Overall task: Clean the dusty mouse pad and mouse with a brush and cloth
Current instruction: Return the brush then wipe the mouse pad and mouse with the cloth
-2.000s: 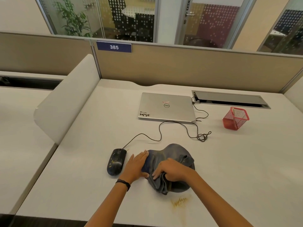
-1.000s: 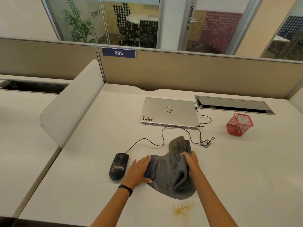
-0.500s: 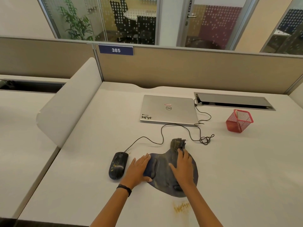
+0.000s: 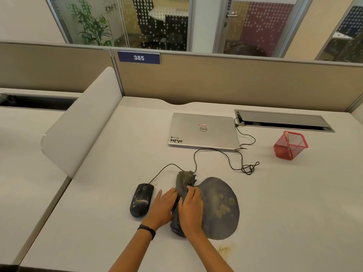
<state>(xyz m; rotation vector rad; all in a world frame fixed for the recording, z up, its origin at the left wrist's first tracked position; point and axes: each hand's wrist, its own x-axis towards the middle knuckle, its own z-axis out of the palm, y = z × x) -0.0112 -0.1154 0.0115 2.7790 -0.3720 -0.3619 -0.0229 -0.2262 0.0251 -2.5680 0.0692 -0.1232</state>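
A dark rounded mouse pad (image 4: 222, 209) with pale dusty blotches lies on the white desk (image 4: 284, 203). A grey cloth (image 4: 183, 180) is bunched along the pad's left edge. My right hand (image 4: 191, 211) presses down on the cloth and grips it. Flat on the desk at the pad's left edge rests my left hand (image 4: 163, 208), fingers spread, touching the cloth. A black, dust-streaked wired mouse (image 4: 141, 200) sits just left of my left hand. No brush is in view.
A closed silver laptop (image 4: 203, 131) lies behind the pad, with the mouse cable (image 4: 233, 161) looping in front of it. A red mesh pen holder (image 4: 290, 145) stands at the right. A yellowish stain (image 4: 224, 249) marks the desk near the front edge. A white divider (image 4: 82, 122) rises on the left.
My right hand has dragged the cloth from the middle of the pad to its left edge, uncovering the pad's right side. My left hand has stayed at the pad's left edge.
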